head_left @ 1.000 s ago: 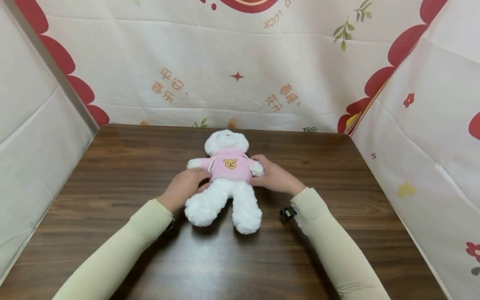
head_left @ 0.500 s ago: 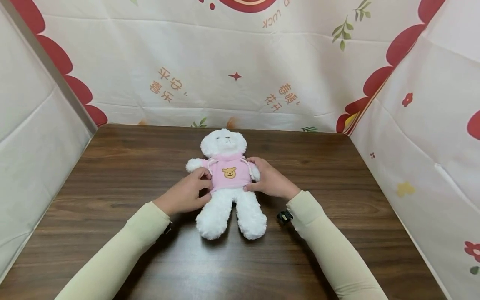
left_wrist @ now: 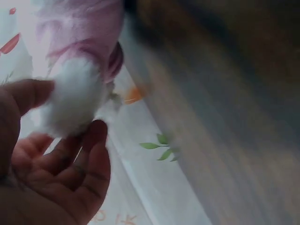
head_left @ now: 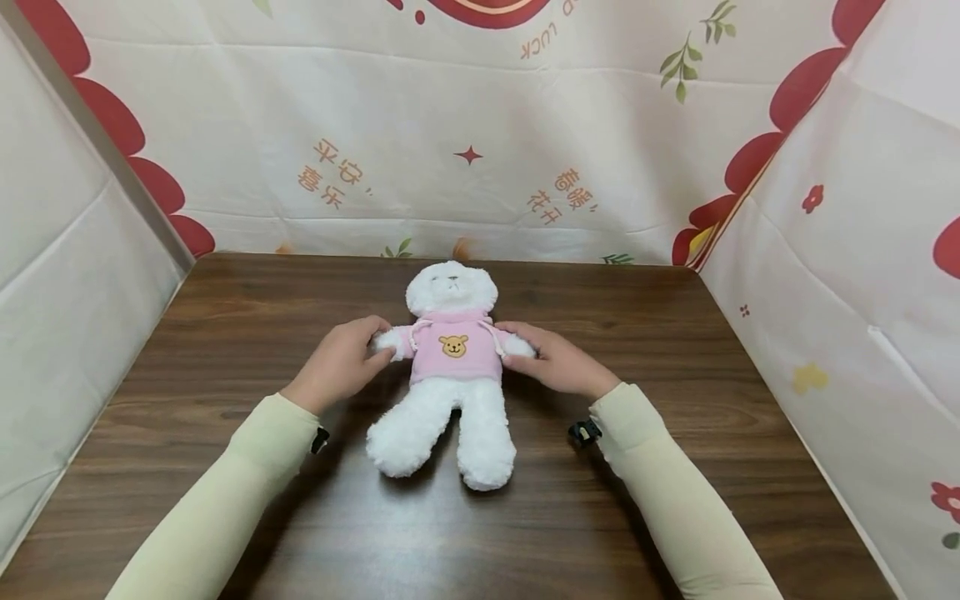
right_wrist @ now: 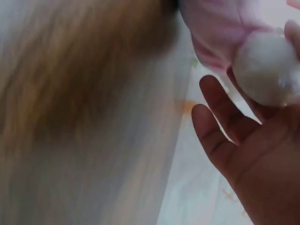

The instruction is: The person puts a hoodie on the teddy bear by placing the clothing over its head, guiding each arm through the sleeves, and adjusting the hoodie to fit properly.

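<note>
A white plush teddy bear (head_left: 459, 392) in a pink hoodie with a bear-face patch lies face up on the brown table, head toward the far edge and legs toward me. My left hand (head_left: 341, 360) holds its paw at the left; in the left wrist view the thumb lies on one side of the white paw (left_wrist: 75, 96) and curled fingers on the other. At the opposite side, my right hand (head_left: 558, 360) holds the other arm, thumb across the front. The right wrist view has that paw (right_wrist: 265, 70) between thumb and fingers, with two fingers standing apart from it.
The wood-grain table (head_left: 637, 325) ends at a printed white cloth backdrop (head_left: 420, 108) just beyond the bear's head. White cloth walls (head_left: 862, 275) rise along both sides. A small black device (head_left: 584, 432) sits at the right wrist.
My left hand has gone from the hoodie's lower side out to the bear's paw. My right hand has shifted slightly outward onto the other paw. The bear's legs have swung a little left.
</note>
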A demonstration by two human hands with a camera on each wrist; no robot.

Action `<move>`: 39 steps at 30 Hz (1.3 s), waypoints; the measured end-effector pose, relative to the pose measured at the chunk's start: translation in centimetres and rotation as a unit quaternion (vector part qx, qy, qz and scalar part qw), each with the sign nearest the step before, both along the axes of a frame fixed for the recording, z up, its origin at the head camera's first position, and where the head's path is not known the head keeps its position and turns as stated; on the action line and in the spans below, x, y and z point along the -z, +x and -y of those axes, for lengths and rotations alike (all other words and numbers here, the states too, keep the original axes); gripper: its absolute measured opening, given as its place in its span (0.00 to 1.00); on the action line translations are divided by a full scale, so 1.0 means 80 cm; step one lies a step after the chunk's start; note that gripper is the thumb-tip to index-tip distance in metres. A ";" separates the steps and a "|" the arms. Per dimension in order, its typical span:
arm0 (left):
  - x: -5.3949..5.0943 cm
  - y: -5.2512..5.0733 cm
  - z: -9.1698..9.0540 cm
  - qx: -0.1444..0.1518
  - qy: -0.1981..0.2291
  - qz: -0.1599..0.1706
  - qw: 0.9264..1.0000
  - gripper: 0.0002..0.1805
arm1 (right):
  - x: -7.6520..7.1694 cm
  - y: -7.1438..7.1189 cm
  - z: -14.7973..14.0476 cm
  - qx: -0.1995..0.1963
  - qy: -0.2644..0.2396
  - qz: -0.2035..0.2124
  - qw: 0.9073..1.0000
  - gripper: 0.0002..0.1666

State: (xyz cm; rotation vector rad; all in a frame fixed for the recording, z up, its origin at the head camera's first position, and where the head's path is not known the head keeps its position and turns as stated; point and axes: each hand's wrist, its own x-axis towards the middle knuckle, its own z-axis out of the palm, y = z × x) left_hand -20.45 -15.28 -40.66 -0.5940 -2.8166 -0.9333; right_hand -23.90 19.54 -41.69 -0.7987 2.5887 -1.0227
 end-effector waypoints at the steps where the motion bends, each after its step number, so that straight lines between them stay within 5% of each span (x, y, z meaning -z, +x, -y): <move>1: 0.002 -0.001 0.000 0.001 0.002 -0.006 1.000 0.13 | -0.002 0.001 -0.005 0.009 -0.001 -0.014 1.000 0.28; 7: 0.004 -0.006 0.002 0.012 0.005 -0.054 0.998 0.10 | -0.010 0.005 -0.026 0.049 0.010 -0.104 0.993 0.07; 16: 0.015 -0.003 0.015 0.032 -0.009 -0.106 0.994 0.07 | -0.005 0.019 -0.052 0.053 -0.006 -0.149 0.987 0.06; 19: 0.016 0.001 0.021 0.041 0.003 -0.082 0.996 0.06 | 0.000 0.021 -0.050 0.059 -0.015 -0.142 0.988 0.06; 26: 0.019 0.021 0.046 0.057 0.032 0.036 0.997 0.09 | 0.012 0.021 -0.020 0.045 -0.011 -0.070 0.996 0.05; 33: 0.015 0.013 0.049 0.059 0.075 0.027 0.995 0.15 | 0.010 0.008 -0.018 0.044 -0.002 -0.056 0.997 0.10; 39: 0.017 0.003 0.065 0.012 0.063 -0.024 0.998 0.20 | 0.000 0.002 -0.064 0.081 0.036 -0.090 0.992 0.26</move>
